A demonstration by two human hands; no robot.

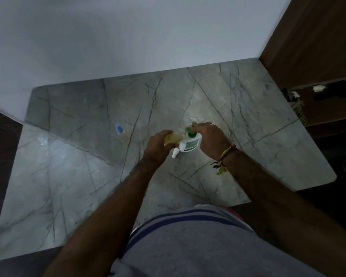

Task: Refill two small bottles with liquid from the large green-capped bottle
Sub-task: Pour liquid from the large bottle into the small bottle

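1. A small bottle with a blue cap (118, 128) stands far left on the grey veined marble table (72, 176), well apart from both hands; its clear body is hard to make out in the dim light.

2. The left hand (158, 145) has its fingers curled round a small bottle of yellowish liquid (172, 139), held tilted just beside the neck of the large bottle.

3. A small white cap (175, 153) lies on the table just below the left hand, touching or nearly touching the base of the large bottle – which of the two I cannot tell.

4. The large white bottle (190, 143) stands on the table between the two hands, its green pump top (190, 131) pointing away from the person.

5. The right hand (210, 136) reaches over the large bottle from the right, fingertips pinching or pressing the green pump head – the exact hold is blurred. A yellow and red thread band (225, 158) is tied round that wrist.

6. A dark wooden panel (318, 43) rises at the far right.
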